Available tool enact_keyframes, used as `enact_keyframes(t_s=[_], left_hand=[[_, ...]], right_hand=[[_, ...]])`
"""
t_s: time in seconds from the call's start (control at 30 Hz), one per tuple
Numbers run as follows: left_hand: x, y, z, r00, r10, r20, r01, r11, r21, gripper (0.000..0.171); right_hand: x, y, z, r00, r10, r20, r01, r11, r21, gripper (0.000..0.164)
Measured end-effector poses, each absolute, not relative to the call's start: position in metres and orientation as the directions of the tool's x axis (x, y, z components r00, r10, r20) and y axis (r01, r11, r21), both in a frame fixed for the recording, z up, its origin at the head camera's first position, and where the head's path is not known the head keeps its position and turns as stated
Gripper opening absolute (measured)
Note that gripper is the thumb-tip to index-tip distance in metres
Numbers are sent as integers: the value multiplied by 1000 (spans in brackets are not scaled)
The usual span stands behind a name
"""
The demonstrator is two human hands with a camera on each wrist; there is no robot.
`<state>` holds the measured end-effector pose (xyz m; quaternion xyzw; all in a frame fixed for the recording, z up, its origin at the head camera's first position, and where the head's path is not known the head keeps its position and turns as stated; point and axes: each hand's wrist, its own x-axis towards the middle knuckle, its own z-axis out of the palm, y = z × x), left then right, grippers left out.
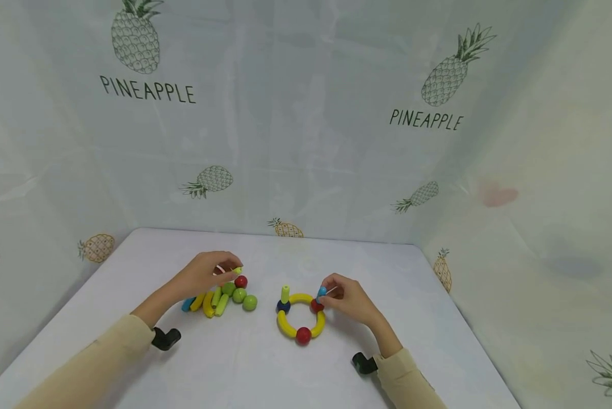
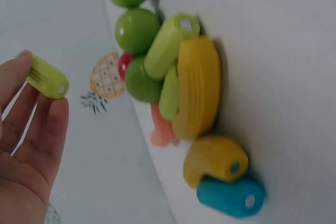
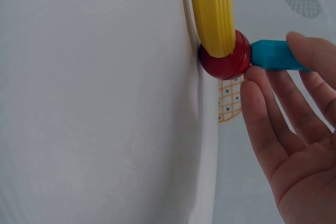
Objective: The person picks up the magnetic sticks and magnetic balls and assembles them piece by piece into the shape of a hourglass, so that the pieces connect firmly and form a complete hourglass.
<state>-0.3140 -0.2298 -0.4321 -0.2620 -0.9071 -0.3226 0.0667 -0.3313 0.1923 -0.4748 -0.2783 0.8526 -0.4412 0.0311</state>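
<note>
My left hand (image 1: 207, 271) pinches a short light green magnetic rod (image 2: 47, 77) between thumb and fingers, held above a pile of pieces. In my right hand (image 1: 351, 300) is a blue magnetic rod (image 3: 274, 55), gripped by thumb and fingertips, its lower end at a red ball (image 3: 227, 62). That ball belongs to a ring on the table, made of yellow curved rods (image 1: 286, 325), another red ball (image 1: 303, 336) at the near side and a dark blue ball (image 1: 283, 307). Upright on the dark blue ball stands a light green rod (image 1: 285, 293).
Left of the ring, the pile holds several green balls (image 1: 250, 303), a red ball (image 1: 241, 282), light green rods (image 2: 170, 45), yellow curved rods (image 2: 202, 87), a blue rod (image 2: 231, 196) and an orange-pink piece (image 2: 163, 127). A pineapple-print sheet (image 1: 306, 142) hangs behind the white table (image 1: 224, 363).
</note>
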Motion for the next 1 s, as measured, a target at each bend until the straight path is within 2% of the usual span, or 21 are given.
enact_keyframes(t_s=[0.3, 0.57, 1.0], left_hand=[[-297, -195, -438, -857, 439, 271, 503, 592, 630, 23], [-281, -163, -441, -832, 453, 321, 538, 516, 666, 22], [-268, -112, -462, -840, 472, 266, 477, 410, 777, 20]], right_hand=[[-330, 186, -474, -862, -469, 195, -430, 470, -771, 22], [-327, 183, -474, -862, -467, 198, -429, 462, -776, 22], [-327, 184, -475, -861, -470, 196, -428, 461, -777, 22]])
